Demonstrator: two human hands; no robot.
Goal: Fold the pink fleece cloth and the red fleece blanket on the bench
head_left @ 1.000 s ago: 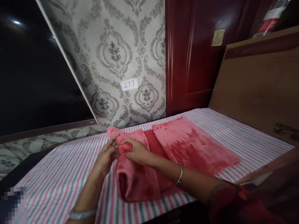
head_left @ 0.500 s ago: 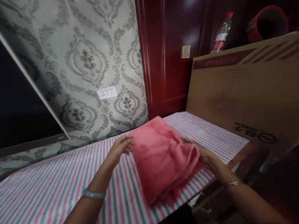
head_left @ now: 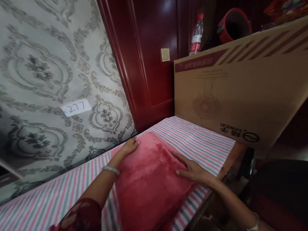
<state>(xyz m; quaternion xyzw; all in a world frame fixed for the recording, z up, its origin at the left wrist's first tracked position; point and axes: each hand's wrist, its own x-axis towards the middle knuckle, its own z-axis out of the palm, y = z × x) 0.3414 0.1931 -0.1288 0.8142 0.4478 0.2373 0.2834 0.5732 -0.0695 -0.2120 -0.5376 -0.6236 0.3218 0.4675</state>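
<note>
Pink plush, a folded cloth (head_left: 149,183) lies on the striped bench (head_left: 195,137) near its right end. The left hand (head_left: 130,147) rests flat on the cloth's far corner at about 11 o'clock, fingers open and closed around nothing. The right hand (head_left: 193,170) lies palm down on the cloth's edge at 3 o'clock, fingers spread, its grip likewise slack. At 2 o'clock, a cardboard box (head_left: 244,91) stands on edge beside the bench, with a water bottle (head_left: 196,35) behind it.
</note>
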